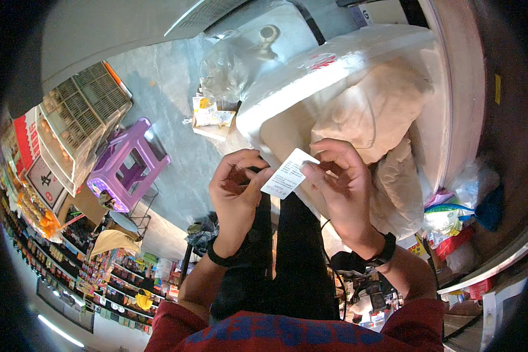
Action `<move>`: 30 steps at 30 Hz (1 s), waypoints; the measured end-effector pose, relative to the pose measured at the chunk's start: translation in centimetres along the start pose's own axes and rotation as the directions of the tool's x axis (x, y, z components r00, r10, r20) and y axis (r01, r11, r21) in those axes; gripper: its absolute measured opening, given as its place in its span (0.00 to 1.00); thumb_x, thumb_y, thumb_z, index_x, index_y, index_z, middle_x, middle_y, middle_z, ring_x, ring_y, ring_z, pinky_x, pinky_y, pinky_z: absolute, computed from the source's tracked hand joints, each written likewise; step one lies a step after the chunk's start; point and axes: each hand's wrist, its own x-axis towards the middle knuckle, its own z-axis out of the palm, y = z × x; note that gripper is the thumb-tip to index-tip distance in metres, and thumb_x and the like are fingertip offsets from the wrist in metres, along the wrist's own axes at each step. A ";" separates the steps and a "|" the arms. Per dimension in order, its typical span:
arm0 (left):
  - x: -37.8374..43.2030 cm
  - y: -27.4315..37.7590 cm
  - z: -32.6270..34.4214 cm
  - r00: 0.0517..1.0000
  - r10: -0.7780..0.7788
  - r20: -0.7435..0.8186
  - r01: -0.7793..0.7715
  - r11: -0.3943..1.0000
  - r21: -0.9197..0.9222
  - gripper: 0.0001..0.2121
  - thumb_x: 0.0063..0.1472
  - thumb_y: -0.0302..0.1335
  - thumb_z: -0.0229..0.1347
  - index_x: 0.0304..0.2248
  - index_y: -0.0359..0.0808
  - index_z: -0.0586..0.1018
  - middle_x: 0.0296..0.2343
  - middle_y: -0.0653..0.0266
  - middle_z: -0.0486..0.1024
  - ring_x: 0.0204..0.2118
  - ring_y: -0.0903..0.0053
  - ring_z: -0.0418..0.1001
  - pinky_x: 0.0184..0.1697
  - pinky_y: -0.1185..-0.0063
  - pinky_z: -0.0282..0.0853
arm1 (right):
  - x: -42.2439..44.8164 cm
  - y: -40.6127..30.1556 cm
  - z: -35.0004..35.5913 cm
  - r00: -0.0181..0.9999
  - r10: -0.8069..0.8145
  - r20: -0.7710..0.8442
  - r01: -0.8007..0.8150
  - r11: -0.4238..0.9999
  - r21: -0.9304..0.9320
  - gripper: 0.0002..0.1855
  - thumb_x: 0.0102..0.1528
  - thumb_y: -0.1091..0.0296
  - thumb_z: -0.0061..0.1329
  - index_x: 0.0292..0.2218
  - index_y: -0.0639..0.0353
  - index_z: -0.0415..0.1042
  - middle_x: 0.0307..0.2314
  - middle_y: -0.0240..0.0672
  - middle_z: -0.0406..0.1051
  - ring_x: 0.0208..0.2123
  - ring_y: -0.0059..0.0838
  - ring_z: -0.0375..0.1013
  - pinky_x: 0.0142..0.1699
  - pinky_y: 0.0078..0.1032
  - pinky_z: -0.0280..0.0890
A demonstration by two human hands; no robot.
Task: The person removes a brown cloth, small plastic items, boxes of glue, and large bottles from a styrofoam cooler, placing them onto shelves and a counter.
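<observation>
A small white card or label (287,176) with printed lines of writing is held up between my two hands, above my dark trouser legs. My left hand (237,189) pinches its left corner between thumb and fingers. On the opposite side, the thumb of my right hand (345,189) presses over the upper right edge, with the fingers curled behind it. Dark bands circle both wrists. Beyond the card lies a large cream cloth or sack bundle (365,105), partly under clear plastic sheeting (290,101).
A purple plastic stool (152,163) lies tipped on the grey floor at left, beside stacked crates (88,119). Near the plastic sheeting sits a small open box (213,125) of packets. Stocked shelves (114,281) run along the lower left. Plastic bags (451,215) are heaped at right.
</observation>
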 end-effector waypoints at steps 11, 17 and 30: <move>-1.1 -0.6 -3.5 0.990 -0.138 0.008 0.138 0.984 -0.110 0.15 0.58 0.11 0.56 0.45 0.30 0.73 0.36 0.65 0.78 0.24 0.89 0.70 0.21 0.89 0.62 | -0.6 2.9 1.4 0.999 0.004 -0.053 -0.006 0.999 -0.050 0.17 0.55 0.80 0.56 0.45 0.60 0.69 0.31 0.27 0.68 0.32 0.14 0.68 0.38 0.13 0.66; -2.0 -1.9 -4.1 0.994 -0.101 0.045 0.104 0.993 -0.063 0.17 0.58 0.13 0.58 0.46 0.30 0.72 0.30 0.63 0.79 0.24 0.88 0.71 0.23 0.89 0.63 | -1.3 3.6 1.5 0.998 0.046 -0.051 -0.049 0.997 -0.052 0.17 0.54 0.79 0.57 0.45 0.61 0.69 0.31 0.27 0.68 0.33 0.15 0.69 0.39 0.15 0.67; -1.6 -2.7 -4.6 0.998 -0.038 -0.040 0.034 0.993 -0.110 0.16 0.59 0.16 0.57 0.46 0.34 0.71 0.28 0.68 0.78 0.19 0.92 0.63 0.19 0.88 0.54 | -1.3 3.7 1.7 0.996 0.019 -0.091 -0.023 0.998 -0.050 0.22 0.55 0.77 0.57 0.50 0.59 0.66 0.37 0.30 0.67 0.35 0.17 0.69 0.40 0.17 0.68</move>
